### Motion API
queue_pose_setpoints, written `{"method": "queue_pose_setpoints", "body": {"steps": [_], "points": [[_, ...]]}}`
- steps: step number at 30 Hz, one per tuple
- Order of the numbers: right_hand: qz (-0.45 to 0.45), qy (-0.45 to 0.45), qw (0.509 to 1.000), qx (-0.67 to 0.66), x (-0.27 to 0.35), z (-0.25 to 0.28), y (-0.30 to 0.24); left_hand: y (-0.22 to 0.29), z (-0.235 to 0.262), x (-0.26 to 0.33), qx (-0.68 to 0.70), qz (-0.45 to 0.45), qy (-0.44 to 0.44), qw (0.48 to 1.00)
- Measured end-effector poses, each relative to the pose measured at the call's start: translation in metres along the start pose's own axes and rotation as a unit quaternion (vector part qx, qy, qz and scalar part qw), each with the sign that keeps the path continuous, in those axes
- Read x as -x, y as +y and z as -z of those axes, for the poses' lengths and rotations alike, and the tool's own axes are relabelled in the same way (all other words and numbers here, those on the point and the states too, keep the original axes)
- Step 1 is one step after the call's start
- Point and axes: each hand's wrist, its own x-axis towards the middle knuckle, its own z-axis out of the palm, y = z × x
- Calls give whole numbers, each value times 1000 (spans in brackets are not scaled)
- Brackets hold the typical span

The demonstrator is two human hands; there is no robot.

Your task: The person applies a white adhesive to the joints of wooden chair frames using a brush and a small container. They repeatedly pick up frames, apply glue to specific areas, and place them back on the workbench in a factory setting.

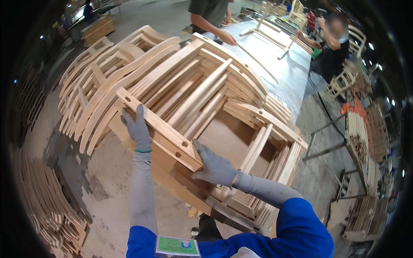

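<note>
Now two gloved hands meet one wooden frame (200,92), which lies on top of the left of two stacks in the middle. The left hand (138,132) rests at the left part of the frame's near rail (159,127), thumb on top and fingers spread along the outer side; whether it grips, I cannot tell. At the rail's right end, the right hand (214,164) clasps the corner between thumb and fingers. Two holes show in this rail.

Below the top frame, others lie too closely layered to count, their lower parts hidden. On the right, the second stack (279,120) stands lower, partly covered by the right forearm (266,189). That arm bends at the elbow and reaches leftward; the left forearm (143,189) runs almost straight away from the body. One badge (177,246) hangs at the chest.

Farther left, a pile of curved frames (114,81) overlaps beyond sure counting; nearer, at the left rim, curved slats (47,202) grow dim. On the far side stands one table (275,51), with two co-workers beside it: one, cut off above, holds one stick (258,62); the other (333,53) stands at right, head blurred.
</note>
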Motion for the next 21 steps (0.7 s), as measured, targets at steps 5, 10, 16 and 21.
{"method": "queue_pose_setpoints", "body": {"steps": [5,10,16,21], "points": [[-88,-66,992,-68,-7,6,-15,9,7,-18,-169,-124,37,977],[-112,-18,986,-122,23,1,7,47,-25,75,-215,-378,-50,899],[-36,394,918,-4,172,37,48,98,16,231,-167,-330,-258,892],[-327,557,761,-58,419,83,145,107,-22,391,-96,-212,-468,852]]}}
